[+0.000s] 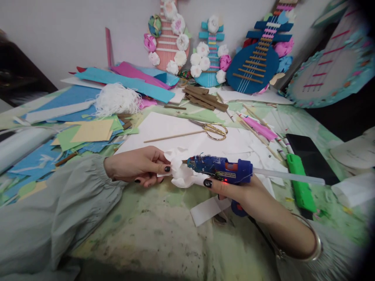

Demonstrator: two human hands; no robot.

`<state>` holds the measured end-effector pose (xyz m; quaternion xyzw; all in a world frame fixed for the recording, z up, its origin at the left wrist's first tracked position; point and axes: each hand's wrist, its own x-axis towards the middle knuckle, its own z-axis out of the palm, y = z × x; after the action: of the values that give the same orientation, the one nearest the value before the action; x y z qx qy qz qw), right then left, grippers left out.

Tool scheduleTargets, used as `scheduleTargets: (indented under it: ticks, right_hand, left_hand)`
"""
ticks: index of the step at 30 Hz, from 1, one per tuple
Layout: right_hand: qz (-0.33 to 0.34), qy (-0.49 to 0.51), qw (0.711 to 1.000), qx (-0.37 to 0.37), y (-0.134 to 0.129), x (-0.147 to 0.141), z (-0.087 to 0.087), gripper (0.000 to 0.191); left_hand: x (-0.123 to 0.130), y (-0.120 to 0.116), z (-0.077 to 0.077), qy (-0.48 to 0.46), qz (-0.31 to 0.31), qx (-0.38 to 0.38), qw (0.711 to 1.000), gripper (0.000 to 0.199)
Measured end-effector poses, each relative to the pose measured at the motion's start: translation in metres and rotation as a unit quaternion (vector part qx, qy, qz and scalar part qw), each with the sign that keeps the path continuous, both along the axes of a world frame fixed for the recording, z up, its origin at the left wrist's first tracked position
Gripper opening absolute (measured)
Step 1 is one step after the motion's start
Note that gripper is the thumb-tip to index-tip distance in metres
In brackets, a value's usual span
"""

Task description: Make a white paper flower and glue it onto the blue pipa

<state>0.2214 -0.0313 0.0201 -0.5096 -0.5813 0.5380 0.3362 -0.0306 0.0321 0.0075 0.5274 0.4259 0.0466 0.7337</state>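
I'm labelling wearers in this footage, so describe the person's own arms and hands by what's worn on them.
The left hand and right hand are bare, with dark, glossy nail polish showing on both. The left sleeve is loose, pale grey-green, and gathered at the cuff; the right sleeve looks similar in colour. A silver-coloured bangle circles the right forearm.

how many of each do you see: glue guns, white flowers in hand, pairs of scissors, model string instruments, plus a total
Glue gun: 1
White flower in hand: 1
Pair of scissors: 1
Model string instruments: 4
Total: 7
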Motion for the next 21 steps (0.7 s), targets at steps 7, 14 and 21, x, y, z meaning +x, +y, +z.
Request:
scheduleTargets:
  ticks: [7, 14, 21]
  right_hand:
    - [0.01, 0.025, 1.0, 0.003, 0.001, 0.0004, 0.0, 0.009]
    - [0.015, 0.013, 1.0, -0.006, 0.0011, 0.0035, 0.0025, 0.012]
    - [-0.005, 0.005, 1.0, -0.003, 0.0026, 0.006, 0.0019, 0.006]
  left_hand:
    - [-0.0014, 0.0008, -0.0008, 0.001, 0.006, -0.005, 1.0, 0.027]
    - [-0.0018, 0.0011, -0.0025, 0.013, 0.015, -0.006, 1.0, 0.033]
    - [-0.0025, -0.0004, -0.0023, 0.037, 0.037, -0.002, 0.999, 0.038]
